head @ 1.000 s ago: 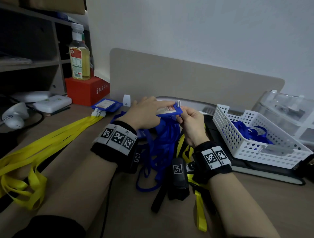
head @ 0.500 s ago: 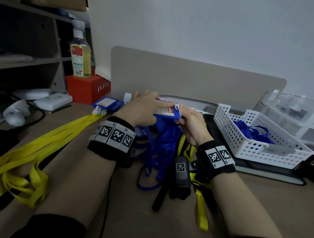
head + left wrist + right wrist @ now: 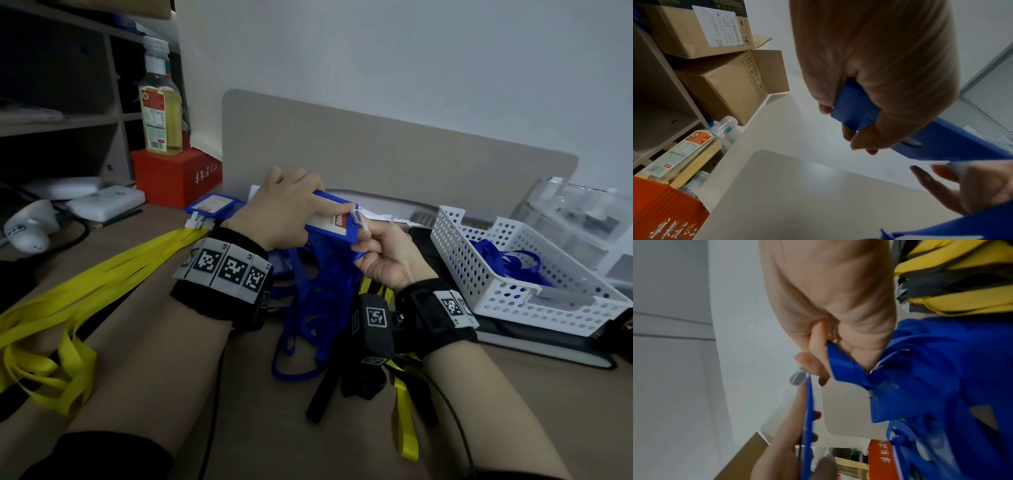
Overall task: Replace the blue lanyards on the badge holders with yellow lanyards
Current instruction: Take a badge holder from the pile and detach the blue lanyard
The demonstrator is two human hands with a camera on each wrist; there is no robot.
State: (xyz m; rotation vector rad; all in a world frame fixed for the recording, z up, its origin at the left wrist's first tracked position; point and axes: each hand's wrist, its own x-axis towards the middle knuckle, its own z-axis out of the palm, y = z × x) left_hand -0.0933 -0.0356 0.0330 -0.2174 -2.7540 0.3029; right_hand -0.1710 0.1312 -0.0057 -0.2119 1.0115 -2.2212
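Badge holder (image 3: 330, 219) in left hand (image 3: 277, 212) grip; right hand (image 3: 383, 257) pinches clip end.

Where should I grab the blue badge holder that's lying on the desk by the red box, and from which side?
Take the blue badge holder by its long edges, coming from above. It lies flat beside the red box, so the faces offer no pinch, and its white clip ties the near end to the yellow lanyards.

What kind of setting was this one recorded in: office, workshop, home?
Most likely an office desk or supply corner. A beige desk partition panel stands behind the brown desktop, taped cardboard shipping boxes sit on the shelving, and a window blind shows at one side.
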